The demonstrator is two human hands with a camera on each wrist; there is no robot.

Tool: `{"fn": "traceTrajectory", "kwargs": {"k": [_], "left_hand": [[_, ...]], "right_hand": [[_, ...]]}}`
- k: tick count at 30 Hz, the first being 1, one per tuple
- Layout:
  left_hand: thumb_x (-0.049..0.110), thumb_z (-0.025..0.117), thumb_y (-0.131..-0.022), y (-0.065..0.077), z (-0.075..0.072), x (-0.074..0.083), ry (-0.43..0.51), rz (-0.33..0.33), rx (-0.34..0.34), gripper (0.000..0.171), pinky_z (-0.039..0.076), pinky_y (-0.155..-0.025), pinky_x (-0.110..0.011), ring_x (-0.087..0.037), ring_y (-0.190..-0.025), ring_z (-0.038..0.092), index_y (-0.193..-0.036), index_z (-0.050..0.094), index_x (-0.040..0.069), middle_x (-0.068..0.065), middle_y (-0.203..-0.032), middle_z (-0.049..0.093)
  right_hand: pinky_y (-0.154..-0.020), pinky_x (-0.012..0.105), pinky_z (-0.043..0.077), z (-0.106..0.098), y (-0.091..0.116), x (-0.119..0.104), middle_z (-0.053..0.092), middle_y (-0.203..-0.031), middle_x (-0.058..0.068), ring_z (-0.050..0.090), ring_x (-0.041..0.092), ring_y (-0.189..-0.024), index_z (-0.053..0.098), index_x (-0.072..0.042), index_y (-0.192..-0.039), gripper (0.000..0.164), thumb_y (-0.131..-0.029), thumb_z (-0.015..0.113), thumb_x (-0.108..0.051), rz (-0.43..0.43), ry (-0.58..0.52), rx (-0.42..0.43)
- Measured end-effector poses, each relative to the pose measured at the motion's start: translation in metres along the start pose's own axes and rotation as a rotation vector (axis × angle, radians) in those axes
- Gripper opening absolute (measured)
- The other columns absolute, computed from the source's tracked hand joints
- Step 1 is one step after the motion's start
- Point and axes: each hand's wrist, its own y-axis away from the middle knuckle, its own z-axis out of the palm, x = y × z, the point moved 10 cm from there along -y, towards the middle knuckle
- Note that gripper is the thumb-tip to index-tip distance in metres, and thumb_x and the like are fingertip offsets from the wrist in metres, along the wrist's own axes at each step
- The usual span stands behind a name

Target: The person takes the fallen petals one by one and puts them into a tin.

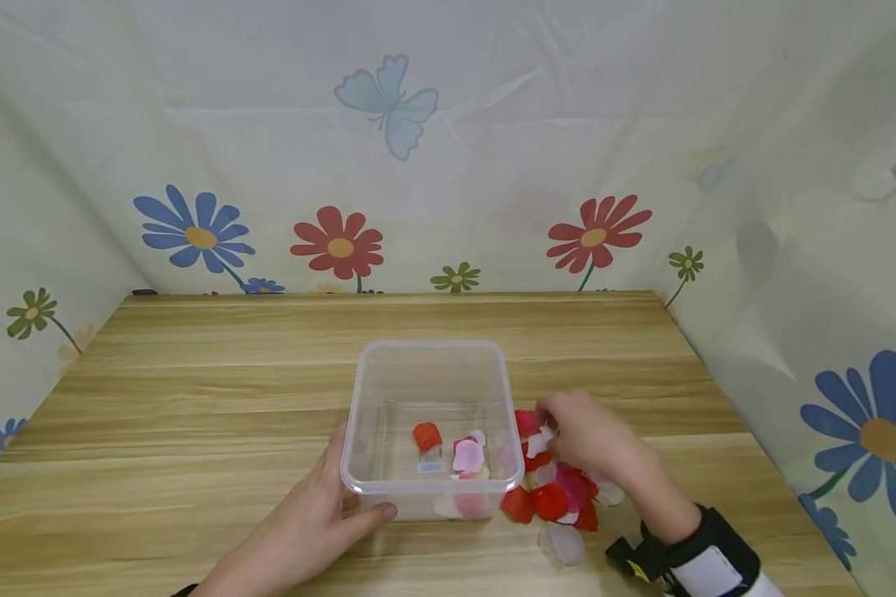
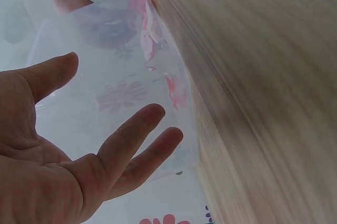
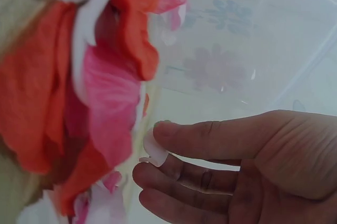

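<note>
A clear plastic box (image 1: pixel 357 398) stands open at the middle of the table's near side. Several fabric petals lie inside, among them a red petal (image 1: pixel 427 436) and a light pink petal (image 1: pixel 468 455). My left hand (image 1: pixel 306 518) is at the box's near left corner, thumb on the front and fingers along the side; the left wrist view shows those fingers spread and fairly straight. Right of the box is a loose pile of petals (image 1: pixel 550 502) in red, pink and white. Over its far end, my right hand (image 1: pixel 593 435) pinches a white petal (image 3: pixel 154 147) between thumb and fingertips.
The wooden table (image 1: pixel 216 398) stretches left of and behind the box. A white flower-print cloth (image 1: pixel 463 166) hangs at the back and both sides. A pale petal (image 1: pixel 566 545) lies at the pile's near edge, close to the black wrist strap (image 1: pixel 724 539) on my right arm.
</note>
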Motion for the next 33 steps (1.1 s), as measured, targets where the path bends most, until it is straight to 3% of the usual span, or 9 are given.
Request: {"fn": "traceTrajectory", "kwargs": {"k": [11, 16, 25, 33], "left_hand": [[0.029, 0.082, -0.091, -0.001, -0.001, 0.002, 0.008, 0.023, 0.002, 0.103, 0.056, -0.094, -0.05, -0.025, -0.121, 0.056, -0.162, 0.007, 0.037, -0.005, -0.152, 0.039], [0.026, 0.082, -0.09, -0.001, -0.002, 0.002, -0.001, 0.019, 0.007, 0.104, 0.055, -0.094, -0.048, -0.025, -0.12, 0.056, -0.162, 0.007, 0.036, -0.005, -0.153, 0.039], [0.027, 0.081, -0.091, -0.001, -0.002, 0.001, -0.008, 0.019, 0.009, 0.103, 0.056, -0.094, -0.048, -0.026, -0.12, 0.056, -0.162, 0.008, 0.035, -0.005, -0.153, 0.039], [0.031, 0.081, -0.091, 0.0, 0.0, -0.001, -0.008, 0.01, 0.007, 0.102, 0.056, -0.092, -0.046, -0.025, -0.119, 0.058, -0.162, 0.008, 0.035, -0.007, -0.153, 0.04]], "right_hand": [[-0.07, 0.033, 0.057, -0.016, 0.001, -0.012, 0.065, -0.083, 0.003, 0.055, 0.019, -0.074, 0.073, -0.004, -0.095, 0.012, -0.087, 0.076, 0.004, -0.109, -0.009, 0.054], [-0.072, 0.034, 0.06, -0.022, 0.001, -0.016, 0.07, -0.088, 0.006, 0.059, 0.018, -0.075, 0.076, -0.004, -0.099, 0.014, -0.087, 0.078, 0.003, -0.127, -0.044, 0.093], [-0.075, 0.038, 0.062, -0.045, 0.01, -0.026, 0.072, -0.096, 0.007, 0.067, 0.022, -0.084, 0.072, -0.005, -0.104, 0.021, -0.087, 0.077, 0.006, -0.144, -0.091, 0.249], [-0.077, 0.041, 0.062, -0.064, 0.025, -0.043, 0.074, -0.098, 0.007, 0.071, 0.023, -0.088, 0.072, -0.006, -0.105, 0.023, -0.086, 0.08, 0.003, -0.221, -0.115, 0.421]]}}
